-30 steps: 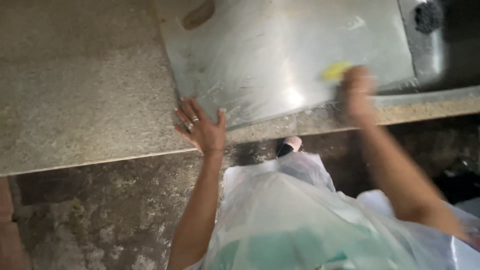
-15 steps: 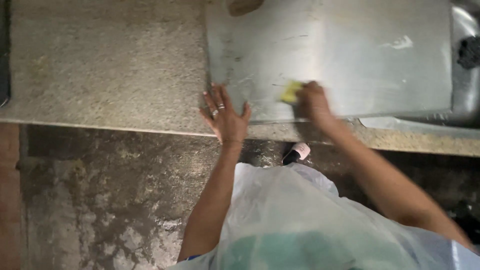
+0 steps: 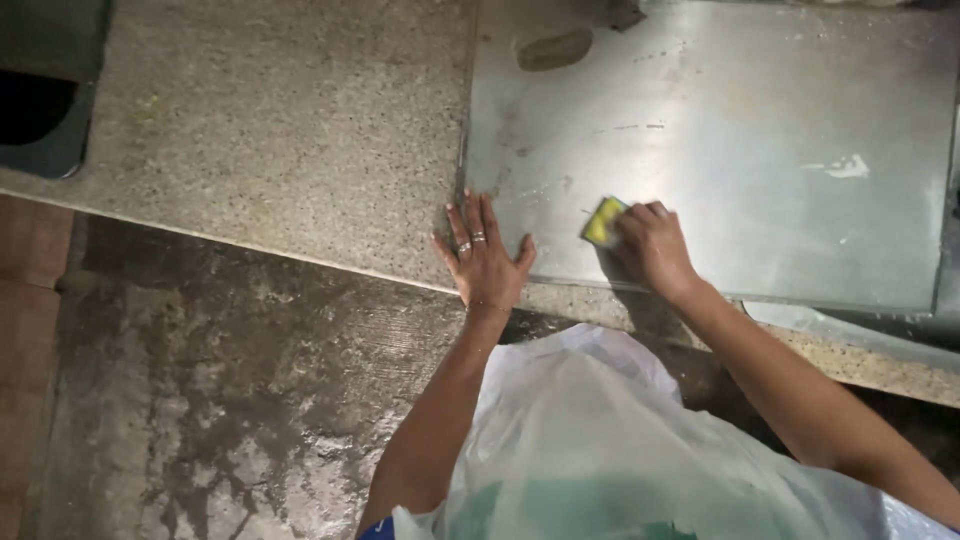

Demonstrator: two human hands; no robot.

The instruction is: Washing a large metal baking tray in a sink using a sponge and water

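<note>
The right hand (image 3: 652,245) presses a yellow scrub sponge (image 3: 603,221) onto the steel sheet (image 3: 760,150), fingers curled over it; the left hand (image 3: 485,260), fingers splayed flat and holding nothing, bears on the sheet's corner at the stone table (image 3: 280,130) edge, seemingly steadying it

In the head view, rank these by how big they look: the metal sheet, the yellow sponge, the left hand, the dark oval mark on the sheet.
1. metal sheet
2. left hand
3. dark oval mark and yellow sponge: look alike; sponge partly hidden under the right hand.
</note>
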